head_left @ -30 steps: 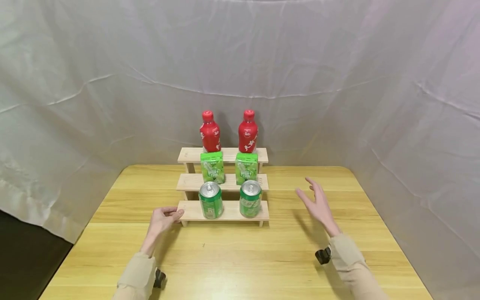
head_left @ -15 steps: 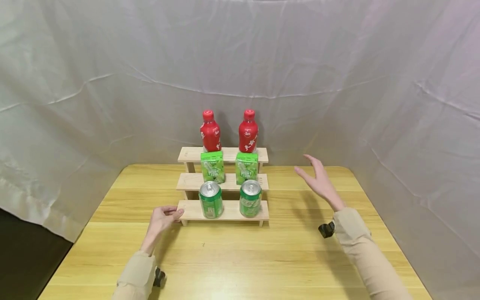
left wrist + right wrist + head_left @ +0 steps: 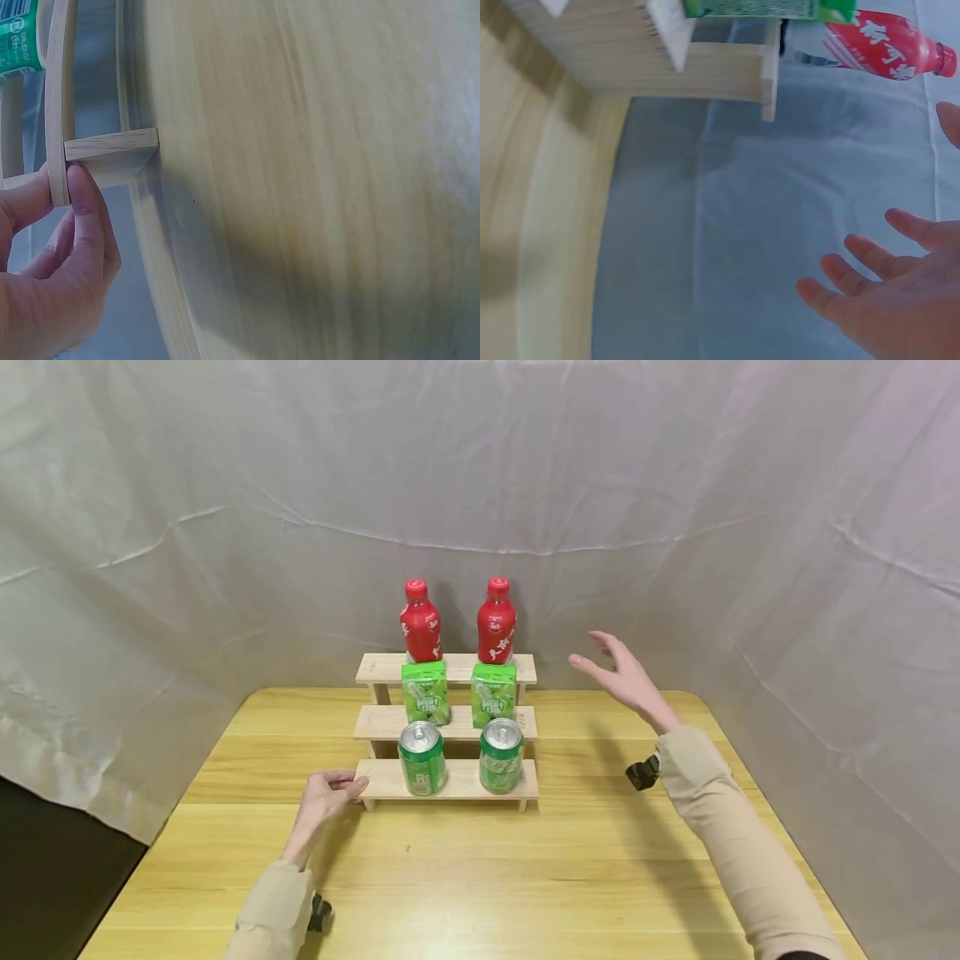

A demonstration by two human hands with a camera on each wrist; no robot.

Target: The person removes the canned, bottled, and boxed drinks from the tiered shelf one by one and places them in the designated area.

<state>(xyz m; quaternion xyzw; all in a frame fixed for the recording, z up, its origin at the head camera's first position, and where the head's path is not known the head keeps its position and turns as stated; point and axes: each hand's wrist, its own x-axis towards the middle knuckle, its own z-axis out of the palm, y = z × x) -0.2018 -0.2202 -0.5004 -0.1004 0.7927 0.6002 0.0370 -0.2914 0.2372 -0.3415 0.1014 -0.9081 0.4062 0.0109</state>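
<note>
A three-step wooden rack [image 3: 462,780] is set on the desk [image 3: 480,881], its lowest step pinched at the left end by the left hand [image 3: 320,800]. The right hand [image 3: 627,683] is held in the air to the right of the rack, apart from it, with fingers spread wide. Two red bottles [image 3: 496,631] are carried on the rack's top step, two green cartons [image 3: 492,695] on its middle step and two green cans [image 3: 501,762] on its lowest.

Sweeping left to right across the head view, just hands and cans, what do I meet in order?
Left hand, pinching the left end of the lowest shelf → left green can → right green can → right hand, holding nothing.
</note>
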